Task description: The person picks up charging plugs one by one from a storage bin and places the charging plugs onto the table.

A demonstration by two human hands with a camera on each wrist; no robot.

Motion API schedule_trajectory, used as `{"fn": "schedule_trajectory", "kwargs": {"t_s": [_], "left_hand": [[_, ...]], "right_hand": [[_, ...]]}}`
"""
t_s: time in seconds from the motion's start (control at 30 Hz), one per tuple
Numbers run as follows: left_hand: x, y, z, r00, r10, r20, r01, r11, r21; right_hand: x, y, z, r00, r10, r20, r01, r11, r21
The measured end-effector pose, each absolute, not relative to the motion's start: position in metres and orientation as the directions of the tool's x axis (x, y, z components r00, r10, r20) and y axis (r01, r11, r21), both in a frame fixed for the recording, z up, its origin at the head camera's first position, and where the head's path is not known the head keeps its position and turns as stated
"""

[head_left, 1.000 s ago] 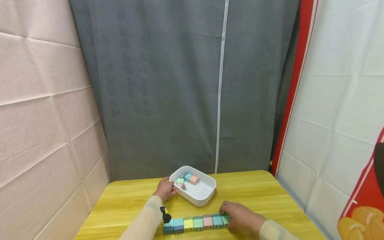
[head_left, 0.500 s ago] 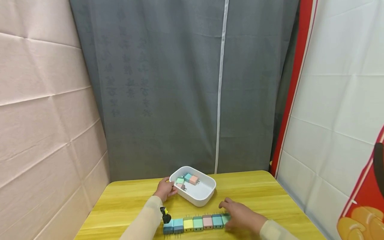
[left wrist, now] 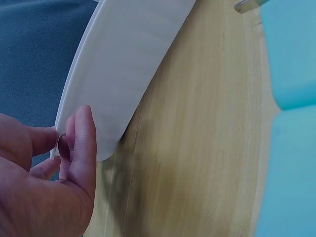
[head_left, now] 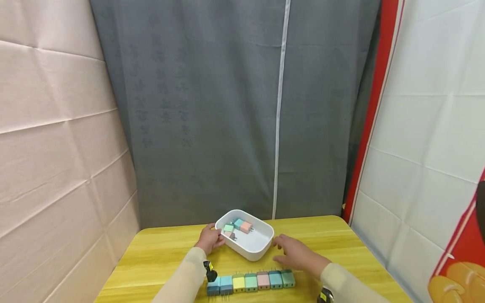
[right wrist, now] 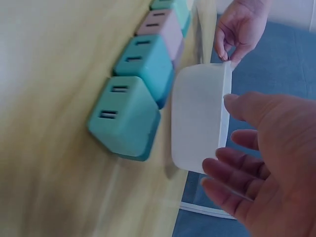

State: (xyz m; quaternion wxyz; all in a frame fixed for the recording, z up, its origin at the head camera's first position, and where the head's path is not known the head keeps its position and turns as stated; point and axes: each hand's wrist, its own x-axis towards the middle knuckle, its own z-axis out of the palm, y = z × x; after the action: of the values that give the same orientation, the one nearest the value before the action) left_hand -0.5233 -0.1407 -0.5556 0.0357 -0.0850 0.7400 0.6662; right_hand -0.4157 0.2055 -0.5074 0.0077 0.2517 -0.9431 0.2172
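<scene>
A white plastic bin (head_left: 253,243) stands tilted in angle on the table, holding several pastel USB charger plugs, among them a peach one (head_left: 246,227) and a mint one (head_left: 229,228). My left hand (head_left: 209,239) pinches the bin's rim at its left corner; the left wrist view shows thumb and fingers on either side of that rim. Near the bin's right side is my right hand (head_left: 297,253), fingers loosely bent and holding nothing. In front of both hands runs a row of charger plugs, from blue (head_left: 213,286) through yellow (head_left: 238,283) to green (head_left: 288,278) at the right end.
The yellow wood-grain table (head_left: 352,252) ends at a grey curtain (head_left: 212,126) behind the bin. Pale cloth walls (head_left: 68,168) close in on the left and right. Metal prongs stick out from the row's plugs, the two blue ones toward the front.
My right hand has left the green plug at the row's right end and moved up and away toward the bin. The left hand keeps its place on the rim.
</scene>
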Motion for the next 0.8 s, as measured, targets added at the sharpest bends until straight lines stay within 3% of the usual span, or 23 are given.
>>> {"fn": "schedule_trajectory", "kwargs": {"t_s": [0.23,0.57,0.8], "left_hand": [[-0.522,-0.141,-0.554,-0.982,-0.086,-0.168,-0.177,0.104,0.979],[-0.519,-0.141,-0.551,-0.982,-0.077,-0.17,-0.178,0.113,0.978],[-0.52,-0.142,-0.552,-0.984,-0.062,-0.167,-0.172,0.086,0.981]], "right_hand": [[-0.439,0.185,-0.502,-0.843,-0.514,0.161,-0.532,0.75,-0.392],[-0.473,0.135,-0.495,-0.804,-0.579,0.136,-0.592,0.759,-0.269],[-0.498,0.092,-0.495,-0.746,-0.651,0.144,-0.665,0.741,-0.097]]}}
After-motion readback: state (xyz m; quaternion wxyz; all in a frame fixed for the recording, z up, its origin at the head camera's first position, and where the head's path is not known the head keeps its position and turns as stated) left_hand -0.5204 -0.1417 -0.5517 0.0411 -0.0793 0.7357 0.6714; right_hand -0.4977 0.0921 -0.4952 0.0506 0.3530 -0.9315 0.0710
